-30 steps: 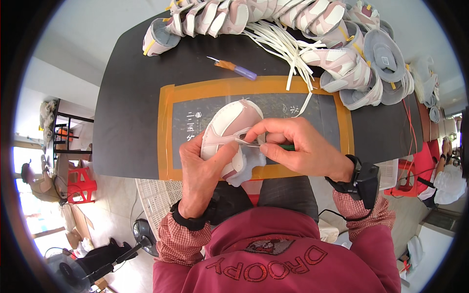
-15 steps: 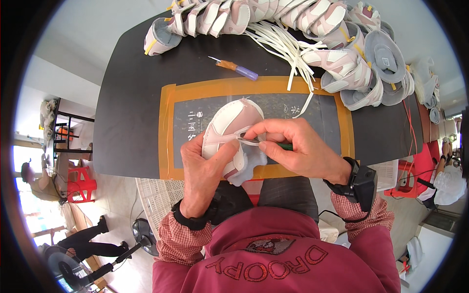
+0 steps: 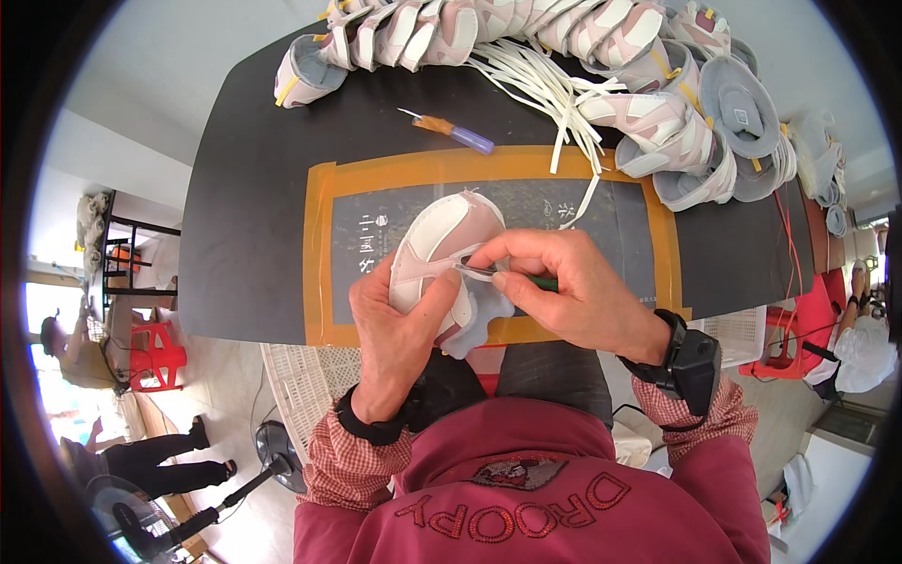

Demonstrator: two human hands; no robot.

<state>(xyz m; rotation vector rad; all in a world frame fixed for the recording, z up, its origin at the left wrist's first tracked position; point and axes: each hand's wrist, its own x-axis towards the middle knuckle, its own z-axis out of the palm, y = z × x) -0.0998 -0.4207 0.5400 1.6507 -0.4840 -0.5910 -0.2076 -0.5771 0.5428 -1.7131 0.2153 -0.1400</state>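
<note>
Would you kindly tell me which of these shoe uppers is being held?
The pink-and-white shoe upper in the left hand; the other shoe uppers are bunched along the far and right sides of the table, touched by neither hand.

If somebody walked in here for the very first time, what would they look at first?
Probably the curved row of pink-and-white shoe uppers along the far side of the black table, beside a bundle of white strips. Nearer, the left hand holds a single shoe upper while the right hand grips a green-handled tool close against it. A purple-handled awl lies on the table beyond the hands.
</note>
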